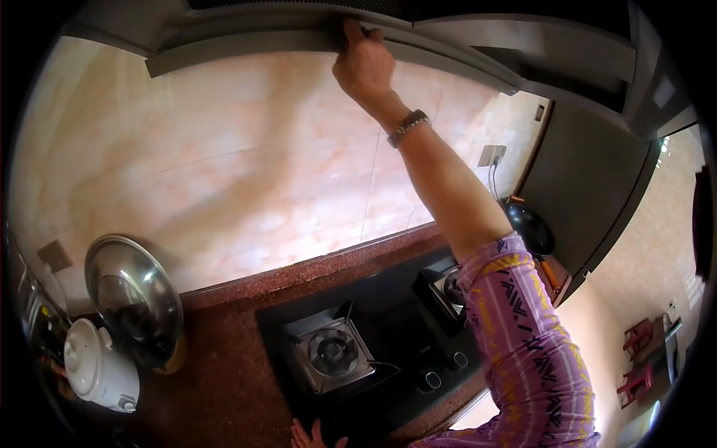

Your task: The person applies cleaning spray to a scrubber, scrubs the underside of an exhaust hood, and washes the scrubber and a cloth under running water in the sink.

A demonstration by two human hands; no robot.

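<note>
My right hand (366, 67) is raised to the lower edge of the range hood (246, 52), a watch (409, 127) on its wrist. Its fingers are bent at the hood's dark edge; their tips are in shadow, and what they grip there cannot be made out. At the bottom of the view my left hand (317, 437) rests by the front edge of the black gas stove (392, 336), fingers spread and holding nothing. Most of that hand is cut off by the frame. The stove's left burner (332, 352) is bare, with no flame visible; my right arm partly covers the right burner (452, 287).
A white rice cooker (104, 373) and a large metal lid (138, 272) leaning on the wall stand at the left of the reddish counter (216, 373). A black wok (529, 228) sits beyond my right arm. Red stools (636, 382) are on the floor at right.
</note>
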